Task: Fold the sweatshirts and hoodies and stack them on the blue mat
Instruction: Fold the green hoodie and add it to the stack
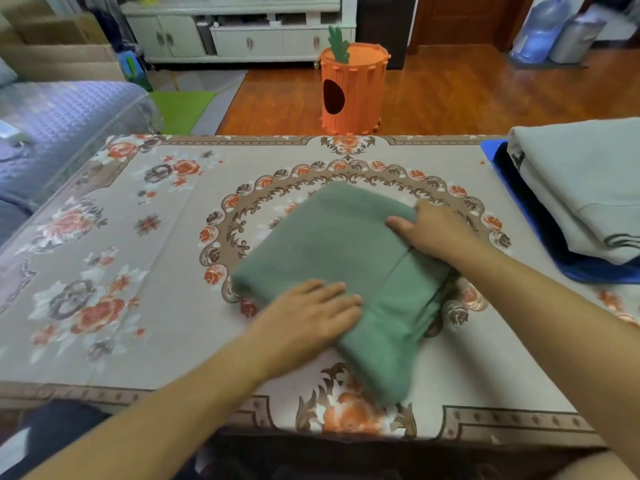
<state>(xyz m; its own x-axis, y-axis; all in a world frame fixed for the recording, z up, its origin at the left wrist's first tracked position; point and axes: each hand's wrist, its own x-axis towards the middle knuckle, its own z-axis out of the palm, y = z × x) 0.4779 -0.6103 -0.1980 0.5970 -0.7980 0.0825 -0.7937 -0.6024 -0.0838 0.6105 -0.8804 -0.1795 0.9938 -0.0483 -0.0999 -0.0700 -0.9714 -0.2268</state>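
A green sweatshirt (332,244), folded into a thick rectangle, lies in the middle of the table. My left hand (311,313) lies flat on its near left edge with fingers straight. My right hand (433,226) grips the far right corner of the fold, thumb on top and fingers curled round the edge. At the table's right end the blue mat (491,150) carries a stack: a folded grey sweatshirt (581,181) on top of a dark garment (540,216).
The table wears a floral cloth (121,254). A quilted blue sofa (62,123) stands at the left. Beyond the table on the wooden floor are an orange carrot-shaped bin (353,88), a white cabinet (242,32) and a water bottle (540,29).
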